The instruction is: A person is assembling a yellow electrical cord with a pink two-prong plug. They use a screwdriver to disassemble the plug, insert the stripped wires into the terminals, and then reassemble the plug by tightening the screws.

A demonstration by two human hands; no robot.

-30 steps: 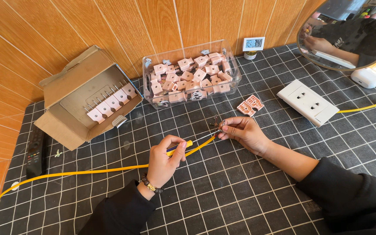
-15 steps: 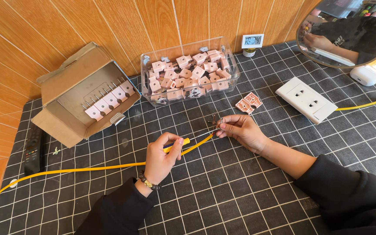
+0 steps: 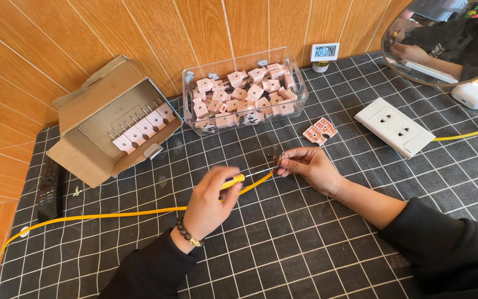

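**Yellow cable end held at both hands; little change since the prior frames**

My left hand [image 3: 208, 202] has its fingers closed on a small screwdriver with a yellow handle [image 3: 232, 181]; its thin shaft points right toward my other hand. My right hand [image 3: 310, 166] has thumb and forefinger pinched together on the stripped end of the yellow cable [image 3: 112, 214], where dark bare wire strands [image 3: 274, 155] fan upward just beside the fingertips. The screwdriver tip meets that same spot.

The cable lies on the black gridded tabletop [image 3: 305, 249], running from my right hand leftward under my left hand and out to the left edge.

Against the frames from a second and half a second ago, both hands keep the same grips and the same place on the tabletop. My left hand has turned slightly, so more of the yellow handle shows above the knuckles.

Beyond my hands: an open cardboard box [image 3: 98, 119] holding pink plugs in a row, a clear plastic tub [image 3: 244, 91] filled with pink plug parts, two loose pink shell halves [image 3: 320, 131], and a white socket block [image 3: 395, 127] with its own yellow lead. None of these has shifted.
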